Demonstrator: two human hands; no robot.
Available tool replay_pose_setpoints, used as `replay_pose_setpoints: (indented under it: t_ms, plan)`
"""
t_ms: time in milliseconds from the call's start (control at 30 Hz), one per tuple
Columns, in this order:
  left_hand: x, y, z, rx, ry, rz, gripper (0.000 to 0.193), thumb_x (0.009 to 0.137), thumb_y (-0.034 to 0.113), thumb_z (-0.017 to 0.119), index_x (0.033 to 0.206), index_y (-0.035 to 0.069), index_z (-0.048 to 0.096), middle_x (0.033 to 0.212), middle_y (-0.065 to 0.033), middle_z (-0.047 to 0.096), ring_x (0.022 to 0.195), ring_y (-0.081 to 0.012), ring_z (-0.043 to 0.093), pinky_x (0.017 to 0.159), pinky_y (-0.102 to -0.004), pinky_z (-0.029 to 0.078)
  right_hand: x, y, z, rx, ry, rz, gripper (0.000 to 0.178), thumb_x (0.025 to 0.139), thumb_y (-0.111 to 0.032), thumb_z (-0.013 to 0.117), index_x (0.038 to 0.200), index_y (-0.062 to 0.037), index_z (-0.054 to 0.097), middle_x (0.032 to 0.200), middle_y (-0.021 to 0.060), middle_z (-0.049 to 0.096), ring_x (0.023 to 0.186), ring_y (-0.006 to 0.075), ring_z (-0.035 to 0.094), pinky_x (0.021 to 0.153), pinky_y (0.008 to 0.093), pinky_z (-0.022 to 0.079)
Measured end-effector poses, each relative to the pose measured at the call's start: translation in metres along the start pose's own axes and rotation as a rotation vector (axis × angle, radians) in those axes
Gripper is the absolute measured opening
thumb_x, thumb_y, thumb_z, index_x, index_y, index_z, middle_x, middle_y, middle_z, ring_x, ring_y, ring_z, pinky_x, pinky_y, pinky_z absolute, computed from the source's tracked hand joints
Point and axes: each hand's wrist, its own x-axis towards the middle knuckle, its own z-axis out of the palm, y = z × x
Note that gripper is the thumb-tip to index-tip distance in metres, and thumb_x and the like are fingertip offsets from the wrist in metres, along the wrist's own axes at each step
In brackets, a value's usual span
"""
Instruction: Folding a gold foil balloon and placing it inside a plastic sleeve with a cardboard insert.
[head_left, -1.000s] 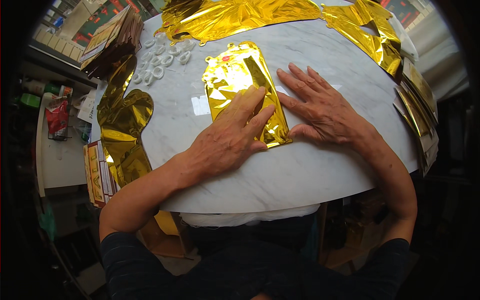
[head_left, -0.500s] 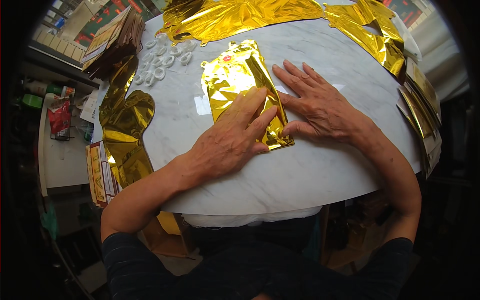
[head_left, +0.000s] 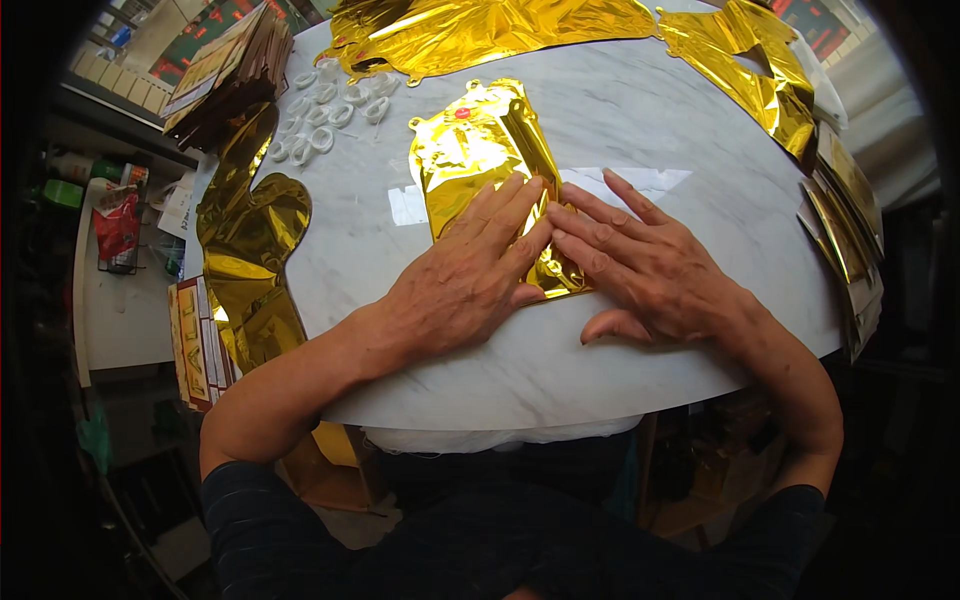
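Note:
A gold foil balloon, folded into a flat rectangle, lies on the white marbled table. Small tabs and a red spot show at its far end. My left hand rests flat across its near half, fingers stretched out and covering part of the foil. On the balloon's right edge lie the fingertips of my right hand, close to the left fingertips. That hand's fingers are extended and its thumb sits apart over the table. Neither hand grips anything.
Flat gold foil balloons spread along the far edge, more foil at the left. White rings cluster near a stack of printed card packages. Folded gold packets stack at the right edge.
My right hand has shifted nearer and turned, its fingertips now beside the left ones and its thumb off the foil. The left hand stays nearly in place on the balloon.

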Motion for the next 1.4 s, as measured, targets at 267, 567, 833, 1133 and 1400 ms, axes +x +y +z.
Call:
replay_pose_setpoints:
  t_ms: [267, 567, 833, 1133, 1400]
  plan:
    - [0.001, 0.002, -0.002, -0.007, -0.028, -0.002, 0.082, 0.09, 0.018, 0.078, 0.159, 0.002, 0.036, 0.167, -0.0263, 0.028, 0.156, -0.0472, 0.028, 0.129, -0.057, 0.026, -0.023, 0.0, -0.004, -0.091, -0.025, 0.207, 0.086, 0.095, -0.064, 0.062, 0.152, 0.0004, 0.05, 0.166, 0.0221, 0.038, 0.158, 0.0411, 0.029, 0.13, 0.0575, 0.02]
    - [0.0, 0.003, -0.003, -0.024, 0.003, -0.011, 0.085, 0.091, 0.021, 0.077, 0.161, 0.001, 0.033, 0.17, -0.0271, 0.023, 0.157, -0.0503, 0.024, 0.13, -0.0561, 0.024, -0.024, 0.01, -0.002, -0.028, -0.022, 0.214, 0.08, 0.096, -0.066, 0.06, 0.157, -0.0144, 0.051, 0.168, 0.0224, 0.034, 0.159, 0.043, 0.027, 0.129, 0.0591, 0.02]
    - [-0.001, 0.003, -0.002, -0.002, 0.005, -0.029, 0.085, 0.093, 0.024, 0.076, 0.162, 0.001, 0.033, 0.171, -0.0277, 0.022, 0.157, -0.0496, 0.024, 0.13, -0.0559, 0.024, -0.018, 0.011, 0.0, -0.008, -0.017, 0.192, 0.078, 0.095, -0.065, 0.063, 0.153, -0.0129, 0.055, 0.168, 0.0227, 0.034, 0.158, 0.0436, 0.027, 0.128, 0.0609, 0.023]
    - [-0.001, 0.003, -0.002, 0.007, -0.012, -0.036, 0.084, 0.093, 0.024, 0.076, 0.161, 0.0, 0.033, 0.171, -0.026, 0.023, 0.157, -0.0483, 0.025, 0.13, -0.0552, 0.024, -0.021, 0.014, -0.004, 0.0, 0.014, 0.152, 0.074, 0.093, -0.062, 0.068, 0.142, -0.0083, 0.061, 0.165, 0.023, 0.039, 0.157, 0.0433, 0.03, 0.128, 0.0601, 0.024]
    - [0.0, 0.003, -0.002, 0.01, -0.015, -0.034, 0.084, 0.093, 0.024, 0.076, 0.161, -0.001, 0.034, 0.17, -0.0262, 0.025, 0.157, -0.0479, 0.026, 0.13, -0.0549, 0.025, -0.025, 0.023, -0.005, -0.022, -0.001, 0.148, 0.075, 0.096, -0.072, 0.055, 0.147, -0.0171, 0.061, 0.168, 0.02, 0.037, 0.158, 0.0443, 0.029, 0.127, 0.0609, 0.025]
